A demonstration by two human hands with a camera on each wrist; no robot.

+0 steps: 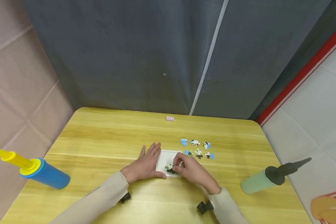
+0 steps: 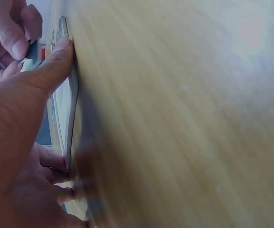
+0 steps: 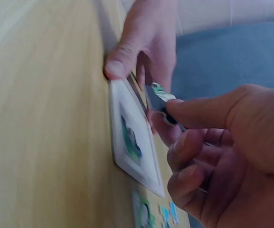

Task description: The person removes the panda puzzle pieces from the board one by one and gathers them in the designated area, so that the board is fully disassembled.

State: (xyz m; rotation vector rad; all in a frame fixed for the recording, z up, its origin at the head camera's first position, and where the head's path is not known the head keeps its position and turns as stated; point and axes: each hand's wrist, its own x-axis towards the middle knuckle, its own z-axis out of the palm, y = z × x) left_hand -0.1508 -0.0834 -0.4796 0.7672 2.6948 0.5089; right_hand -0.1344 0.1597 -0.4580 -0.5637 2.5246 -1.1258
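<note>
My right hand [image 1: 189, 168] pinches a jigsaw puzzle piece [image 3: 159, 97], green, white and dark, between thumb and fingers. It holds the piece above a white puzzle tray [image 1: 161, 160] with a raised border. On the tray's surface, a green and dark patch [image 3: 131, 140] shows in the right wrist view; whether it is a second piece or a reflection I cannot tell. My left hand [image 1: 145, 165] lies along the tray's left side with fingers spread and straight. Its thumb [image 2: 61, 54] rests on the near edge of the tray.
Several loose puzzle pieces [image 1: 198, 152] in blue, white and black lie right of the tray. A pink toy brick [image 1: 170, 119] sits near the table's far edge. A blue and yellow pump [image 1: 49, 174] stands at left, a green and black pump [image 1: 257, 182] at right.
</note>
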